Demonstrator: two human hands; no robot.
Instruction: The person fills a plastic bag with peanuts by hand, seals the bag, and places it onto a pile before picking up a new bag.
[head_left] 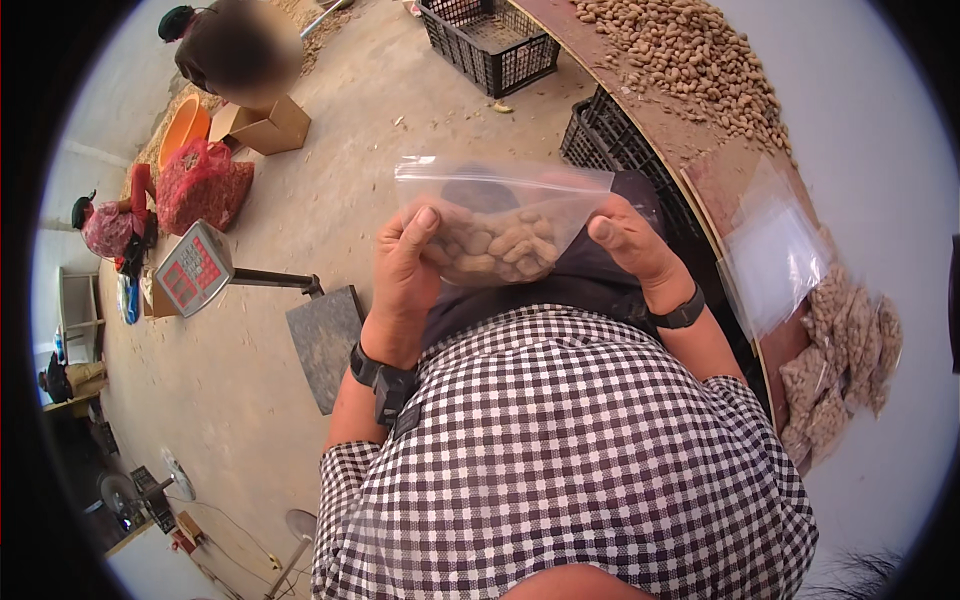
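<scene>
A clear zip-top bag (505, 185) with unshelled peanuts (510, 245) at its bottom hangs in front of my body, its zip edge toward the far side. My left hand (407, 262) grips the bag's left side, thumb on the front and fingers behind it. At the right corner, my right hand (635, 240) pinches the bag near the zip, its fingers partly hidden behind. Whether the zip is fully closed cannot be made out.
At right, a table holds a peanut heap (690, 65), flat clear bags (775, 260) and filled bags (840, 350). Black crates (490, 65) stand beyond. Left are a platform scale (325, 340) with display (195, 268), a red mesh sack (205, 190), a cardboard box (275, 125) and other people.
</scene>
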